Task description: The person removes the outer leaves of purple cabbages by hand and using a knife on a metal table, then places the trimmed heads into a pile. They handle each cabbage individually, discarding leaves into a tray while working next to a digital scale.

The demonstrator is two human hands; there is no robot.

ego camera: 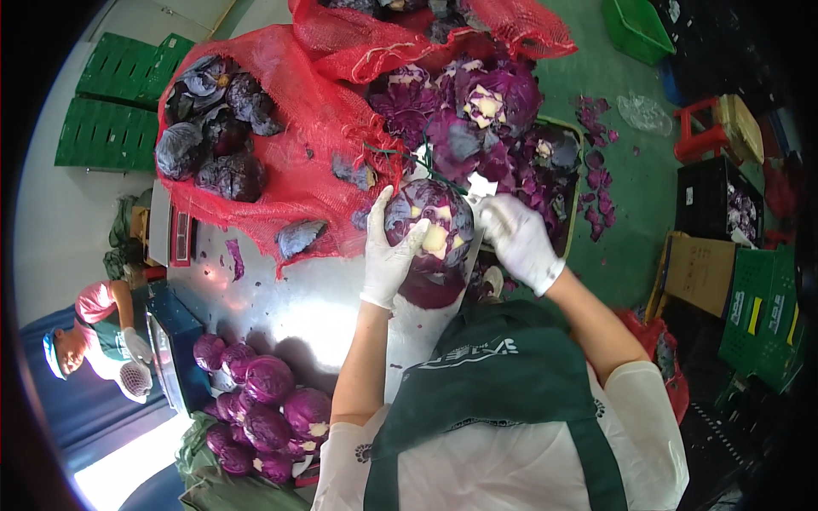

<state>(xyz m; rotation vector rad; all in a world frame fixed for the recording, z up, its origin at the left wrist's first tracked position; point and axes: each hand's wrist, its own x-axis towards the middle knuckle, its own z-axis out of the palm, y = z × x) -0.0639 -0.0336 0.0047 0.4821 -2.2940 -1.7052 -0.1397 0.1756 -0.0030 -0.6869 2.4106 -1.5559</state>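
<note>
My left hand, in a white glove, grips a red cabbage at its left side, the thumb near the pale cut stem. The cabbage rests at the edge of the metal table. Just right of it is my right hand, gloved too, its fingers curled round something mostly hidden, which I cannot make out. Beyond my hands, trimmed leaves and cabbages fill a green-rimmed bin. A red mesh sack with dark, untrimmed cabbages lies on the table's far left.
Peeled red cabbages are piled at the lower left. Beside them, a person holds a netted object. Leaf scraps lie on the green floor at right, near a red stool, a black crate and a cardboard box.
</note>
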